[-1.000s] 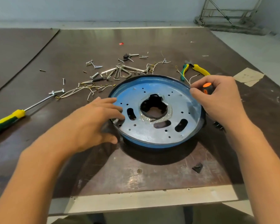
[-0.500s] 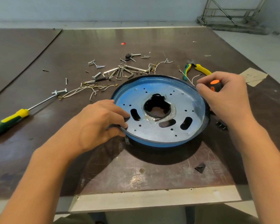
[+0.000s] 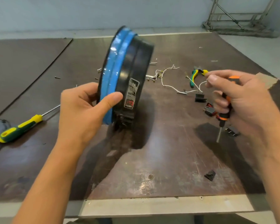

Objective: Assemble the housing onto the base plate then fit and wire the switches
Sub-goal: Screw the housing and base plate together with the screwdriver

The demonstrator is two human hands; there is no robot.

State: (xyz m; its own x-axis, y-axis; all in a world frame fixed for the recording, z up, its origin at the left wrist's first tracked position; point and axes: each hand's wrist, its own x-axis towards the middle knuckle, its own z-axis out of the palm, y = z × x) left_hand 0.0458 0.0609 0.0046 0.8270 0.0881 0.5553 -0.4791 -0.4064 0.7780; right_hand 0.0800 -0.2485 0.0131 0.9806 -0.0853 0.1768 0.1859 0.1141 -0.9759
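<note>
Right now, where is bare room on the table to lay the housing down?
Widest bare patch: the near table between the forearms, from the housing to the front edge, left of the black chip. Also far left, beyond the green screwdriver. Crowded: switches, wires and pliers by the right hand.

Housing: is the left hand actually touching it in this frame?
Touching. The head view shows the left hand gripping the on-edge housing, with its thumb laid flat across the blue rim.
</note>
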